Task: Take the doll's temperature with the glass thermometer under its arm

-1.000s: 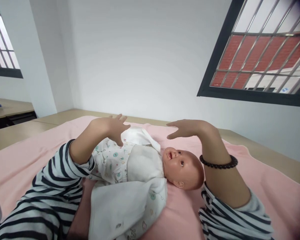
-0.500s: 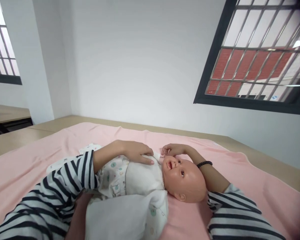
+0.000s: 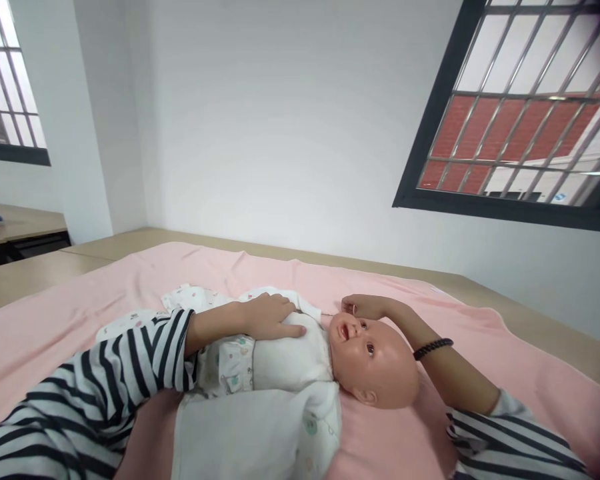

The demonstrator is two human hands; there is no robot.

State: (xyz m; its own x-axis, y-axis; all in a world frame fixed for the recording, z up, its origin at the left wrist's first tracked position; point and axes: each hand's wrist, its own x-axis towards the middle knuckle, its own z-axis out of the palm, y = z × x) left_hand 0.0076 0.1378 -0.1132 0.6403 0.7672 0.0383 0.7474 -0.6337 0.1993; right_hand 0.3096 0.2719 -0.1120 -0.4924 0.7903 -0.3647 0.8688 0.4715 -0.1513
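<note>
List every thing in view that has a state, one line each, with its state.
Baby doll: lying on its back on the blanket, mouth open.
Doll's garment: on the doll, front flap lying loose.
Pink blanket: spread flat over the table, lightly creased.
Left hand: resting flat on the doll's chest.
Right hand: fingers curled by the doll's chin; grip cannot be told.
Bead bracelet: worn on the right wrist.

Plain white walls [image 3: 280, 120] meet at a corner on the left. Two dark-framed barred windows: a small window [image 3: 10, 87] at left, a large window [image 3: 525, 113] at right showing red brick outside. Daylight, even. Light wooden table [image 3: 25, 273] surfaces carry a pink blanket [image 3: 230, 267].
</note>
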